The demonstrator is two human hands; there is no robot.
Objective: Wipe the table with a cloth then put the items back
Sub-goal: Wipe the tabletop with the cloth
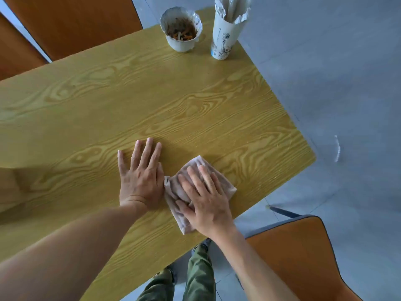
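Observation:
A folded pinkish-grey cloth (225,183) lies on the yellow wood-grain table (152,101) near its front right edge. My right hand (204,198) presses flat on top of the cloth, fingers spread over it. My left hand (141,172) rests palm-down on the bare table just left of the cloth, fingers apart, holding nothing. At the far corner stand a white paper cup (181,29) holding cigarette butts and brown residue, and a tall white printed cup (225,33) stuffed with crumpled paper.
An orange chair (303,257) stands close by at the front right; another orange chair back (71,22) is at the far left. Grey floor (336,83) surrounds the table. My legs (195,276) show below the front edge.

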